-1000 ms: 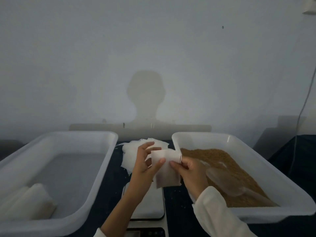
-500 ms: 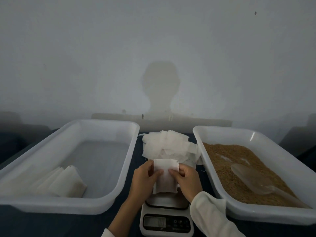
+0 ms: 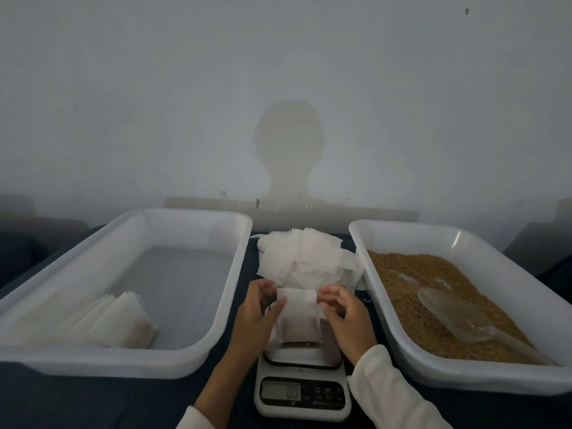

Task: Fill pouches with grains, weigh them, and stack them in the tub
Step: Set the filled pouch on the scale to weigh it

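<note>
A white pouch [image 3: 297,317] with a dark filled lower half stands on the platform of a small white scale [image 3: 301,394]. My left hand [image 3: 257,317] pinches its left top edge and my right hand [image 3: 348,320] pinches its right top edge. Behind it lies a loose pile of empty white pouches [image 3: 305,258]. The right tub [image 3: 483,379] holds brown grains [image 3: 408,274] with a clear plastic scoop [image 3: 461,320] lying on them. The left tub [image 3: 173,363] holds several filled pouches [image 3: 120,323] leaning together in its near left corner.
Both tubs, the scale and the pouch pile sit on a dark blue table [image 3: 62,404], close to a plain grey wall [image 3: 278,88]. The scale's display [image 3: 280,391] faces me at the front.
The pouch has come down from in front of the grain tub to the scale platform, both hands still on it. The camera has tilted down and swung, bringing the scale display into view.
</note>
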Demonstrator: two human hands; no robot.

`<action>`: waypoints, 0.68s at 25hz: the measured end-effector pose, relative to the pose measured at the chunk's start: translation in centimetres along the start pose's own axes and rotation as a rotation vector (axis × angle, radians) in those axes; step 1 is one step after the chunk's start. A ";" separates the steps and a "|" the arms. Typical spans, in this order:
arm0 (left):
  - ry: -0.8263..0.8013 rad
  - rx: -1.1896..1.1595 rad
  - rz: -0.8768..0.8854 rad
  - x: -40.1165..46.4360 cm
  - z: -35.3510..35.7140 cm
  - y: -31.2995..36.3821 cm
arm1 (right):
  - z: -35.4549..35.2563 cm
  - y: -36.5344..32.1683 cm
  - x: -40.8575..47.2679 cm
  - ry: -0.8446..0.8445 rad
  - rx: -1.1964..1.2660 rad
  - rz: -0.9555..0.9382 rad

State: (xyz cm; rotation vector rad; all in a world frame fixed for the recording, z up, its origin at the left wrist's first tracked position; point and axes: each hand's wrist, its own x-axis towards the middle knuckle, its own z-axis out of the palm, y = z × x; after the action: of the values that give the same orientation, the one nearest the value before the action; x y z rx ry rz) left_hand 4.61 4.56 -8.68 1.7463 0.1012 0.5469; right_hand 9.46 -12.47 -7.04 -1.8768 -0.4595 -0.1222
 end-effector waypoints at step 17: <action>0.176 -0.068 -0.058 0.7 -1.4 -1.1 | -1.9 1.2 -0.5 0.066 0.112 0.004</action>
State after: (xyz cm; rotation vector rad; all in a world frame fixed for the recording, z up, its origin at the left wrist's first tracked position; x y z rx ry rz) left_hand 4.86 6.33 -9.30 1.6227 0.2532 0.6536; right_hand 9.69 -14.74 -7.57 -1.7585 -0.4088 -0.1526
